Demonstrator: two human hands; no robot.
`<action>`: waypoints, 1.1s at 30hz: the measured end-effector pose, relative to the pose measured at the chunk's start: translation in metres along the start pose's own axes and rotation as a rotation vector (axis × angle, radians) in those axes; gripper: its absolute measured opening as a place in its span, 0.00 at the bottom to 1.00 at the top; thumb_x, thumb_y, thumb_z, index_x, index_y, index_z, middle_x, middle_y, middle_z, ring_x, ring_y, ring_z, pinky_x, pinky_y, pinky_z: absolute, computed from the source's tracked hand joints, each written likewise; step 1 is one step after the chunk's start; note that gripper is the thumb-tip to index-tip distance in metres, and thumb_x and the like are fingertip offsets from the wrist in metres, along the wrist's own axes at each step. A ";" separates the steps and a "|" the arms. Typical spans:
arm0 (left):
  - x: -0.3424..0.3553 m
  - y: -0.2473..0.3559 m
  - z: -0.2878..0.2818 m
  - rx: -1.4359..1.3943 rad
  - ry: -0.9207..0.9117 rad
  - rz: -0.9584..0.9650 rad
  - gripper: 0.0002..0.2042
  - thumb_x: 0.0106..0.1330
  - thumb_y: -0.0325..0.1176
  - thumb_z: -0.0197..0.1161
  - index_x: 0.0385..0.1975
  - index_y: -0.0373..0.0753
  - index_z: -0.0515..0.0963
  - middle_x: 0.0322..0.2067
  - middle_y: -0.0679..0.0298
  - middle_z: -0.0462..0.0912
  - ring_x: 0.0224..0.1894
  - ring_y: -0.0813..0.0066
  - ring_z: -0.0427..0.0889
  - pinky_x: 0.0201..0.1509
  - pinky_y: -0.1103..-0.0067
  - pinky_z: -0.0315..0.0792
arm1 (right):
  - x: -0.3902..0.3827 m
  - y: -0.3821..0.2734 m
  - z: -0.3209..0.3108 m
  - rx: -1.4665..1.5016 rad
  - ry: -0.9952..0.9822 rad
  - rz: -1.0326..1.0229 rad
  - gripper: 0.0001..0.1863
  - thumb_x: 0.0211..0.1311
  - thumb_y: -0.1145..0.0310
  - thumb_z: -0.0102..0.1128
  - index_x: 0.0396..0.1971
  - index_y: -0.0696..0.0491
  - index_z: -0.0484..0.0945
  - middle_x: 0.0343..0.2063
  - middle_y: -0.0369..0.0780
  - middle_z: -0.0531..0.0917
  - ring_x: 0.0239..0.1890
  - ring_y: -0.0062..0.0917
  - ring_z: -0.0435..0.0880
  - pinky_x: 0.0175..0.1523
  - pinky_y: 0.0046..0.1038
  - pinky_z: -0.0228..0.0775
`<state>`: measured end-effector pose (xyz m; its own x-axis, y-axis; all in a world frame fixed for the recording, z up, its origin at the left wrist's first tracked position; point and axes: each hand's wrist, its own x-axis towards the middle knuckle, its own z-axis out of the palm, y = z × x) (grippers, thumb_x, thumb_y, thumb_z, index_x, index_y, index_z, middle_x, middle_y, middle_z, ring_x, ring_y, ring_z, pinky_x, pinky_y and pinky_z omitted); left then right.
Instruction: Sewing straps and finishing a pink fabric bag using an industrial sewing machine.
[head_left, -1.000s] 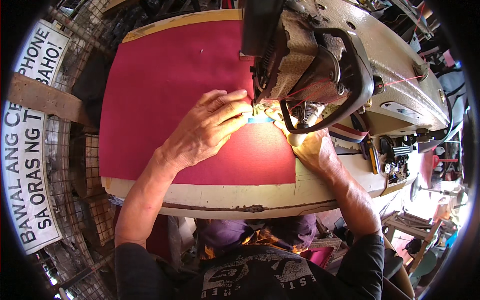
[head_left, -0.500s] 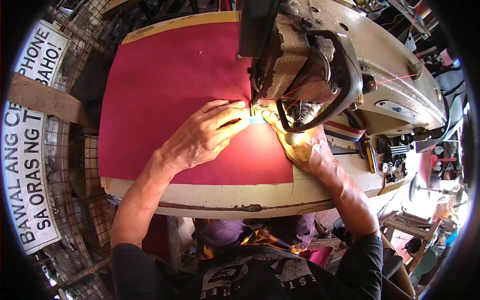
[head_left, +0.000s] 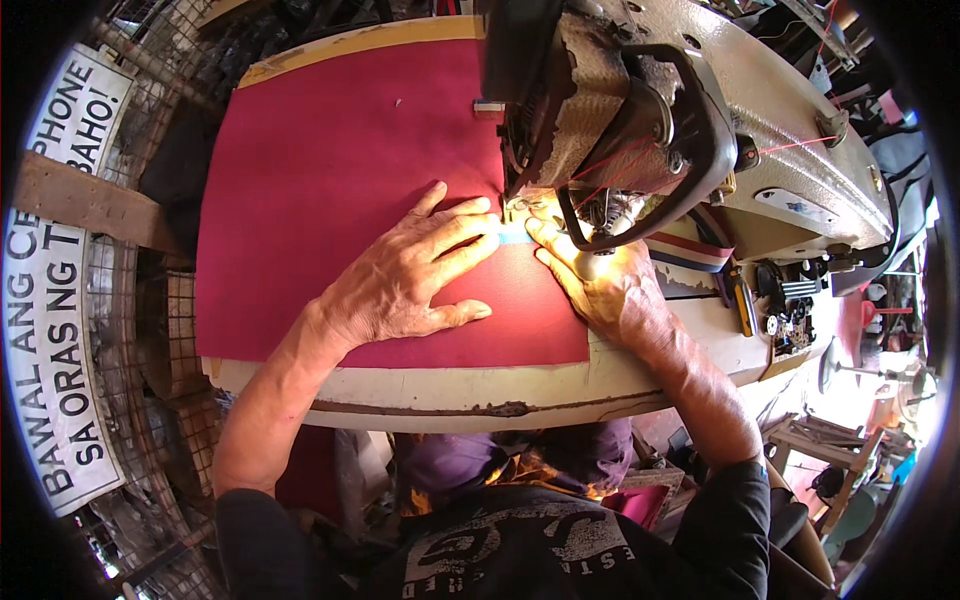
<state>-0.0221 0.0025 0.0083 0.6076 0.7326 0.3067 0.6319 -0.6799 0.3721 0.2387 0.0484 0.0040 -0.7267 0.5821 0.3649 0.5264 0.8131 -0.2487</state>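
Note:
A large dark red fabric sheet (head_left: 320, 150) lies flat on the sewing table, its right edge under the head of a sewing machine (head_left: 800, 110). My left hand (head_left: 395, 280) rests flat on the sheet, fingers and thumb spread, with the fingertips just left of the presser foot (head_left: 508, 212). A small light blue piece (head_left: 516, 238) sits on the fabric in front of the foot. My right hand (head_left: 615, 290) presses down at the right of this piece with outstretched fingers, one fingertip touching its end. The machine's lamp and black guard partly cover that hand.
The black looped guard (head_left: 715, 130) juts out over my right hand. Right of it are a striped ribbon (head_left: 690, 255), a yellow-and-black screwdriver (head_left: 742, 300) and small metal parts (head_left: 790, 325). Wire mesh with white signs (head_left: 70, 350) stands at the left. The table edge (head_left: 500, 408) is near my body.
My left hand has opened out: its thumb has swung toward me and its fingers have spread. The right hand keeps nearly the same place. More of a small striped piece shows beside the machine head.

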 end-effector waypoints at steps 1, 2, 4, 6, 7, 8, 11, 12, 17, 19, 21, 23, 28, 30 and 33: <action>0.000 0.000 0.000 -0.001 -0.004 0.000 0.30 0.59 0.47 0.73 0.56 0.32 0.78 0.58 0.56 0.77 0.67 0.57 0.73 0.76 0.50 0.58 | 0.000 0.000 0.001 0.003 0.010 -0.007 0.16 0.61 0.74 0.67 0.50 0.57 0.83 0.49 0.48 0.84 0.52 0.43 0.83 0.57 0.41 0.75; 0.000 0.001 0.001 0.002 0.001 0.000 0.30 0.59 0.46 0.73 0.56 0.32 0.78 0.58 0.55 0.77 0.67 0.57 0.73 0.76 0.50 0.58 | -0.001 0.001 0.000 0.005 0.010 -0.004 0.16 0.61 0.74 0.67 0.50 0.57 0.83 0.49 0.48 0.84 0.52 0.43 0.83 0.57 0.41 0.75; -0.001 0.001 0.000 0.006 0.003 -0.004 0.30 0.59 0.46 0.73 0.56 0.32 0.78 0.59 0.55 0.77 0.67 0.57 0.73 0.76 0.50 0.58 | 0.000 0.000 0.000 0.038 0.011 0.005 0.16 0.61 0.74 0.67 0.50 0.58 0.83 0.49 0.48 0.85 0.51 0.43 0.84 0.56 0.40 0.75; -0.001 0.000 -0.001 0.017 -0.007 0.005 0.30 0.59 0.46 0.73 0.56 0.33 0.77 0.59 0.55 0.76 0.67 0.57 0.73 0.76 0.50 0.58 | -0.002 0.000 0.000 0.026 0.004 0.006 0.16 0.61 0.74 0.67 0.50 0.58 0.83 0.49 0.48 0.85 0.50 0.44 0.84 0.55 0.40 0.76; -0.001 0.001 -0.002 0.015 -0.007 0.007 0.30 0.59 0.46 0.73 0.56 0.33 0.77 0.59 0.55 0.76 0.67 0.57 0.73 0.76 0.50 0.58 | -0.002 0.001 0.000 0.011 -0.003 0.006 0.16 0.61 0.74 0.67 0.50 0.58 0.83 0.49 0.48 0.85 0.50 0.44 0.84 0.55 0.40 0.76; 0.000 0.002 -0.003 0.014 -0.006 0.008 0.30 0.59 0.45 0.73 0.56 0.33 0.77 0.59 0.54 0.76 0.67 0.57 0.73 0.76 0.50 0.58 | -0.002 0.002 0.002 0.009 -0.003 0.008 0.16 0.61 0.74 0.67 0.50 0.58 0.83 0.49 0.48 0.85 0.50 0.44 0.84 0.55 0.40 0.76; 0.001 0.000 0.003 0.001 -0.010 0.007 0.30 0.59 0.45 0.73 0.57 0.32 0.77 0.59 0.54 0.76 0.67 0.57 0.73 0.76 0.50 0.58 | -0.005 0.009 0.017 0.019 0.166 -0.076 0.04 0.52 0.69 0.63 0.29 0.49 0.82 0.31 0.41 0.81 0.38 0.38 0.80 0.45 0.41 0.69; 0.000 0.001 0.002 0.003 -0.010 -0.004 0.30 0.59 0.45 0.73 0.57 0.32 0.77 0.59 0.54 0.76 0.66 0.57 0.73 0.76 0.50 0.57 | -0.005 0.010 0.018 0.023 0.168 -0.083 0.04 0.51 0.69 0.63 0.29 0.48 0.82 0.31 0.41 0.81 0.38 0.38 0.79 0.45 0.40 0.69; 0.000 0.004 -0.001 0.016 -0.022 -0.022 0.30 0.59 0.45 0.73 0.58 0.32 0.76 0.61 0.53 0.76 0.66 0.57 0.73 0.76 0.50 0.56 | -0.002 0.009 0.017 0.039 0.182 -0.093 0.03 0.50 0.68 0.64 0.26 0.47 0.81 0.30 0.40 0.80 0.38 0.38 0.79 0.45 0.40 0.69; 0.001 0.004 -0.001 0.014 -0.038 -0.025 0.31 0.59 0.44 0.73 0.58 0.32 0.76 0.61 0.53 0.76 0.67 0.57 0.73 0.76 0.50 0.56 | -0.002 0.008 0.015 0.038 0.193 -0.090 0.03 0.49 0.68 0.64 0.26 0.47 0.81 0.29 0.39 0.80 0.38 0.37 0.79 0.45 0.40 0.68; 0.000 0.003 -0.001 0.010 -0.030 -0.009 0.31 0.58 0.44 0.73 0.58 0.32 0.76 0.61 0.53 0.75 0.67 0.57 0.73 0.77 0.50 0.56 | 0.000 0.009 0.014 0.039 0.201 -0.125 0.02 0.50 0.69 0.64 0.25 0.47 0.79 0.28 0.39 0.79 0.36 0.38 0.79 0.44 0.41 0.69; -0.003 0.001 -0.001 0.017 -0.033 -0.014 0.31 0.58 0.44 0.74 0.58 0.32 0.76 0.61 0.52 0.76 0.67 0.57 0.73 0.77 0.50 0.56 | 0.004 0.012 0.010 0.046 0.214 -0.160 0.02 0.50 0.69 0.64 0.24 0.47 0.78 0.26 0.39 0.78 0.34 0.38 0.79 0.44 0.41 0.69; 0.002 0.004 -0.001 0.020 -0.026 -0.010 0.31 0.58 0.44 0.74 0.58 0.32 0.77 0.61 0.52 0.76 0.66 0.56 0.74 0.77 0.51 0.56 | 0.019 0.047 0.007 -0.024 -0.003 -0.422 0.09 0.53 0.64 0.60 0.19 0.49 0.71 0.20 0.40 0.74 0.26 0.38 0.77 0.33 0.42 0.68; 0.001 0.004 0.000 0.031 -0.022 -0.017 0.30 0.58 0.44 0.74 0.57 0.32 0.77 0.61 0.52 0.76 0.66 0.56 0.74 0.77 0.51 0.57 | 0.028 0.055 0.016 0.098 -0.062 -0.463 0.08 0.53 0.63 0.59 0.20 0.48 0.72 0.20 0.38 0.75 0.25 0.36 0.77 0.30 0.40 0.69; 0.002 0.003 0.000 0.022 -0.030 -0.001 0.30 0.58 0.44 0.73 0.57 0.32 0.76 0.61 0.52 0.76 0.65 0.55 0.75 0.77 0.51 0.57 | 0.029 0.049 -0.003 0.198 -0.349 -0.077 0.09 0.53 0.62 0.59 0.20 0.47 0.71 0.21 0.37 0.75 0.25 0.37 0.76 0.30 0.39 0.70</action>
<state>-0.0194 0.0023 0.0100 0.6212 0.7320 0.2796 0.6425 -0.6801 0.3530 0.2447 0.1052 0.0049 -0.8845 0.4610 0.0712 0.3946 0.8208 -0.4130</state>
